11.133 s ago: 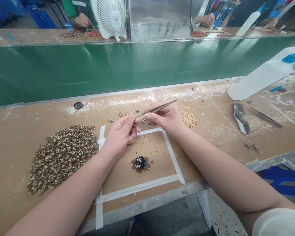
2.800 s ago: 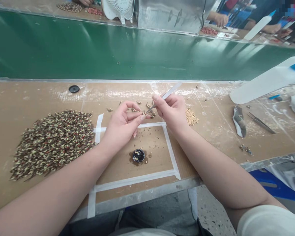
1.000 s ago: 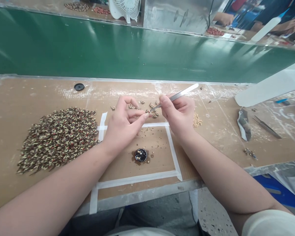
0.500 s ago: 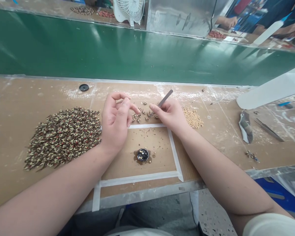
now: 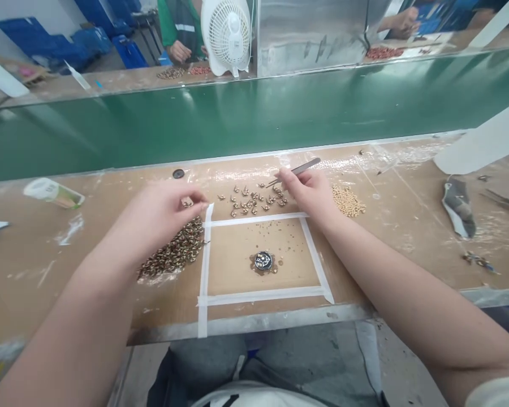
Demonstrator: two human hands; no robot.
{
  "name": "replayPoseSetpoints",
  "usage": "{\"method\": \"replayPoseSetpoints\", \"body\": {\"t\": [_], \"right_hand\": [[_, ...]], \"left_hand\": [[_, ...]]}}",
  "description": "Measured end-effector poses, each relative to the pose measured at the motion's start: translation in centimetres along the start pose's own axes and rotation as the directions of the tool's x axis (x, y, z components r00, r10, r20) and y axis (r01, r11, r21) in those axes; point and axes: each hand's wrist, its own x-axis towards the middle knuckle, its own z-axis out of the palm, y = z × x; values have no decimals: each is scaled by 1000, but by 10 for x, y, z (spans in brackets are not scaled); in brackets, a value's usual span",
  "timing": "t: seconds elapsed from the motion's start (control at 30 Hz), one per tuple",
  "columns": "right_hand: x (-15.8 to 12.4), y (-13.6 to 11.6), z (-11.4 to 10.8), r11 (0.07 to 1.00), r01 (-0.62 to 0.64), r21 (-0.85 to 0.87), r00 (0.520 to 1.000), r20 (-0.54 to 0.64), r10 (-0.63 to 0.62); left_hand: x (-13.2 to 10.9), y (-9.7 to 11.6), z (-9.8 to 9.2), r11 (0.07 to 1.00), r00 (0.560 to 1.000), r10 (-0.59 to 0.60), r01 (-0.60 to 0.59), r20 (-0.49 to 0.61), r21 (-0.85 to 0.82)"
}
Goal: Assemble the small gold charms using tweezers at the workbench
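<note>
My right hand (image 5: 311,192) holds metal tweezers (image 5: 307,165), their tips pointing left above a scatter of small brown-and-gold pieces (image 5: 250,200). Over the pile of small dark-and-cream pieces (image 5: 180,249) is my left hand (image 5: 161,212), thumb and forefinger pinched together; whatever lies between them is too small to make out. Part of that pile is hidden by the hand. Inside the taped rectangle, a small round dish of dark liquid (image 5: 263,260) has a few pale beads in it. Beside my right hand lies a heap of tan beads (image 5: 348,202).
White tape (image 5: 267,295) frames part of the table. A black lid (image 5: 178,173) and a tipped container (image 5: 54,192) lie to the left. At right are a white bottle (image 5: 479,141), a grey object (image 5: 458,206) and more tweezers (image 5: 507,200). Co-workers sit beyond the green belt (image 5: 237,121).
My left hand has moved left, from beside the scattered pieces to over the pile, and its fingers have closed. The tweezers remain in my right hand, tips lifted. The view has shifted left.
</note>
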Motion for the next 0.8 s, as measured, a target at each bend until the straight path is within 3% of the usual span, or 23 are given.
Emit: {"method": "replayPoseSetpoints", "body": {"t": [0.1, 0.23, 0.33, 0.43, 0.6, 0.73, 0.8], "right_hand": [[2, 3, 0, 997, 4, 77, 999, -44, 0], [5, -3, -10, 988, 1, 156, 988, -156, 24], [8, -12, -25, 988, 26, 152, 963, -270, 16], [10, -18, -42, 987, 57, 148, 932, -361, 0], [14, -1, -63, 994, 25, 104, 938, -345, 13], [21, 27, -79, 990, -51, 133, 955, -283, 87], [25, 38, -87, 996, -66, 59, 955, -285, 80]], "left_hand": [[-7, -13, -2, 971, 977, -93, 46, 191, 237], [-2, -24, -3, 916, 968, -211, 148, 134, 373], [10, -28, -8, 915, 972, -214, 163, 100, 370], [22, -26, -8, 922, 969, -197, 132, 148, 365], [34, -26, 6, 893, 949, -200, 74, 243, 443], [43, -41, 18, 876, 955, -175, 40, 241, 480], [48, -49, 21, 887, 955, -159, 28, 249, 461]]}}
